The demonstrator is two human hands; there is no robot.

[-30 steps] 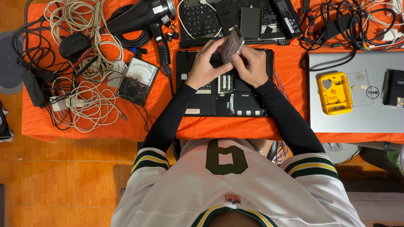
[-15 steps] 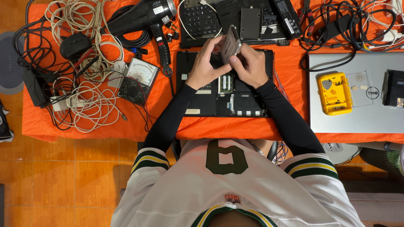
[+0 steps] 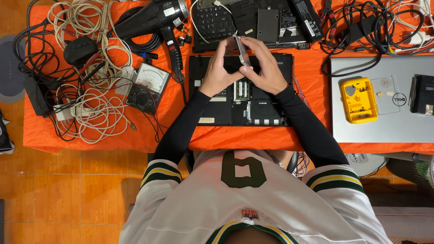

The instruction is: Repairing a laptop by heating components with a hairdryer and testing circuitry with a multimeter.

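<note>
Drive's already out: left hand (image 3: 220, 68) and right hand (image 3: 266, 68) both pinch the thin silver drive (image 3: 242, 50), held up at 12 o'clock over the opened laptop base (image 3: 239, 97). Memory sticks not yet pulled.

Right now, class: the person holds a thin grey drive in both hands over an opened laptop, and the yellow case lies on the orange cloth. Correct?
Not quite. In the head view the yellow case lies on the closed silver laptop, not the orange cloth. Both the left hand and the right hand do hold the grey drive over the opened laptop.
</note>
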